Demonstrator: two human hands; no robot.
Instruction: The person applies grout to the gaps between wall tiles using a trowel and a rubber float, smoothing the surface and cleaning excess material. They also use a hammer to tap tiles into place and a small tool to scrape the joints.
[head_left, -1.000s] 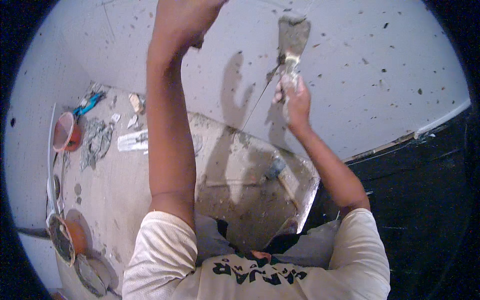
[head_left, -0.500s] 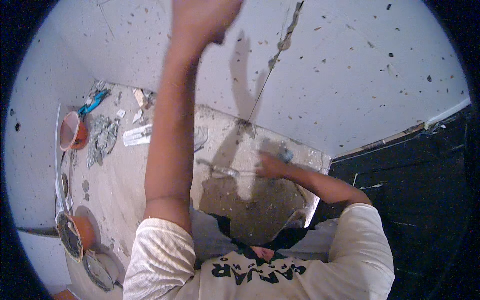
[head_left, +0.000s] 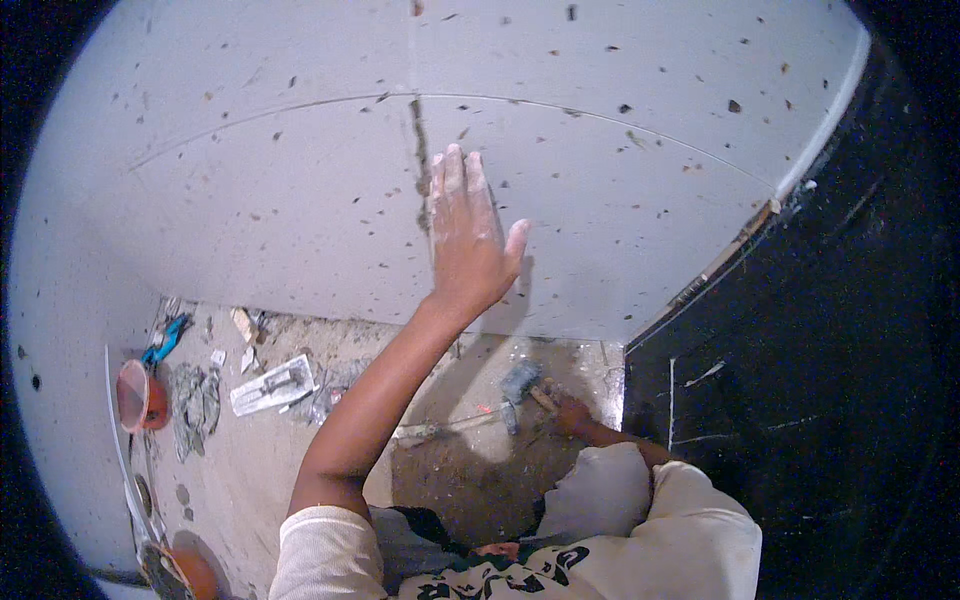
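Observation:
My left hand point(head_left: 470, 235) lies flat against the white speckled wall tile point(head_left: 340, 190), fingers stretched upward and thumb spread to the right. Whitish dust covers its fingertips. They rest just right of a dark, rough vertical joint point(head_left: 420, 150) between tiles. Low on the right, close to the floor, my right hand point(head_left: 573, 413) is closed around the wooden handle of a mallet point(head_left: 521, 381) with a grey-blue head. Part of the handle is hidden in the fist. A small grey tool part point(head_left: 510, 417) shows beside the mallet head.
On the floor at left are a white-bladed trowel point(head_left: 273, 386), crumpled grey plastic point(head_left: 196, 405), an orange bucket point(head_left: 145, 395) and a blue-handled tool point(head_left: 166, 338). Another orange bucket point(head_left: 190, 572) stands nearer. A black panel point(head_left: 780, 400) bounds the right side. Rubble lines the wall's foot.
My left hand, partly out of view at the top before, now shows flat on the wall. The view has tilted up. The mallet by my right hand now shows more fully.

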